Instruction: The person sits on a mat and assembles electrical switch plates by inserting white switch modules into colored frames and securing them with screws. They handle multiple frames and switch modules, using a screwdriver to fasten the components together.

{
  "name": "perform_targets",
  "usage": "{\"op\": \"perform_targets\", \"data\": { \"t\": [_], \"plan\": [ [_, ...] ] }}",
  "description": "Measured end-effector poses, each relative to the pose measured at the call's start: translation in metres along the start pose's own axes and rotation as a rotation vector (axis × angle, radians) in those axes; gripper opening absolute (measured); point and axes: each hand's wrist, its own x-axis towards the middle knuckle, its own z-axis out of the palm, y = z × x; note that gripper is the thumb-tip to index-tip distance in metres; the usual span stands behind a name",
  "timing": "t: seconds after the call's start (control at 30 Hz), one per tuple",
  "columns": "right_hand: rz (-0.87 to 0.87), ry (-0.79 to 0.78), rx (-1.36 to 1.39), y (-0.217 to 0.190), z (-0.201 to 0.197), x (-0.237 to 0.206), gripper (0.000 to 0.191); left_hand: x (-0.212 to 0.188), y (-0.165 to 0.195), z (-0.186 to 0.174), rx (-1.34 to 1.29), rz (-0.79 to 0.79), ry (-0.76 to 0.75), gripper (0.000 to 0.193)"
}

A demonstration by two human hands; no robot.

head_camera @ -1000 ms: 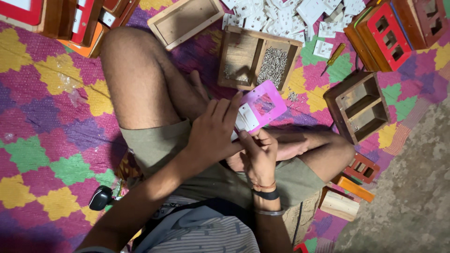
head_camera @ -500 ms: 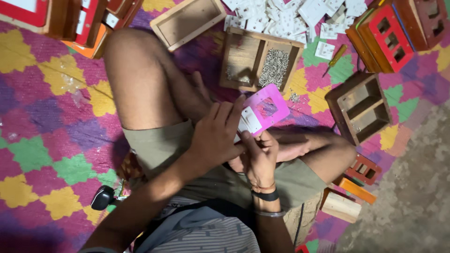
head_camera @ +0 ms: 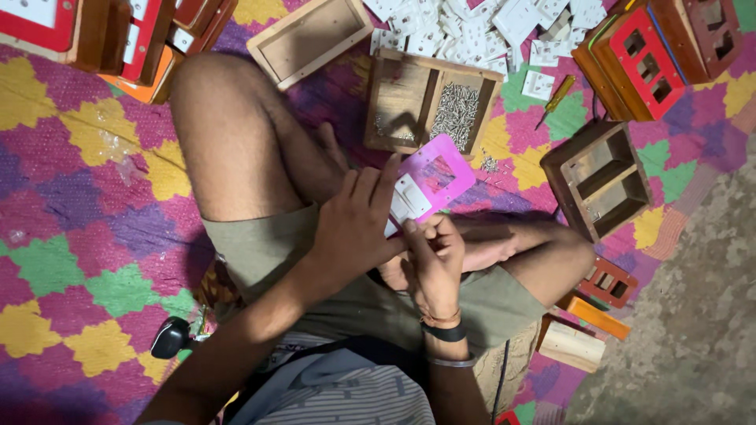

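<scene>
I sit cross-legged on a colourful mat. My left hand [head_camera: 356,224] grips a pink plastic switch plate [head_camera: 435,175] from the left, holding it over my lap. A white switch [head_camera: 409,197] sits in the plate's lower cutout; the upper cutout is empty. My right hand [head_camera: 433,256] is just below the plate, its fingertips pressed against the plate's lower edge beside the white switch.
A wooden tray [head_camera: 429,102] holding small metal screws lies ahead of my knees. Behind it is a pile of white switches [head_camera: 472,27]. An empty wooden box [head_camera: 598,179] stands at right, a shallow wooden tray [head_camera: 309,38] at upper left, red-fronted boxes [head_camera: 650,51] at upper right.
The plate and both hands stay over my lap; my right fingers have shifted slightly along the plate's lower edge.
</scene>
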Motion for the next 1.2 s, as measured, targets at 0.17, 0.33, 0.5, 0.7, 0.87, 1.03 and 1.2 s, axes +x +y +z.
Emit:
{"op": "perform_targets", "data": {
  "t": [0.17, 0.33, 0.5, 0.7, 0.87, 1.03, 1.2],
  "plan": [
    [-0.09, 0.015, -0.047, 0.001, 0.003, 0.005, 0.009, 0.001, -0.001, -0.004, 0.027, 0.054, -0.021, 0.109],
    [-0.004, -0.026, -0.055, -0.005, 0.008, 0.004, 0.005, 0.003, -0.016, -0.007, 0.003, 0.064, -0.042, 0.111],
    [-0.154, -0.354, -0.556, -0.03, -0.007, 0.036, 0.014, 0.008, -0.043, -0.015, 0.161, 0.023, -0.064, 0.108],
    [-0.682, 0.038, -1.285, -0.046, -0.028, 0.141, 0.012, 0.026, -0.047, -0.033, 0.204, -0.002, 0.062, 0.09],
    [-0.755, 0.015, -1.522, -0.034, -0.027, 0.177, 0.014, 0.039, -0.035, -0.028, 0.29, 0.023, 0.051, 0.091],
    [-0.76, 0.076, -1.239, -0.031, -0.034, 0.171, 0.012, 0.033, -0.039, -0.009, 0.238, 0.026, 0.05, 0.087],
    [-0.623, 0.153, -0.995, -0.027, -0.034, 0.171, 0.008, 0.033, -0.047, 0.001, 0.255, 0.044, 0.006, 0.096]
  ]
}}
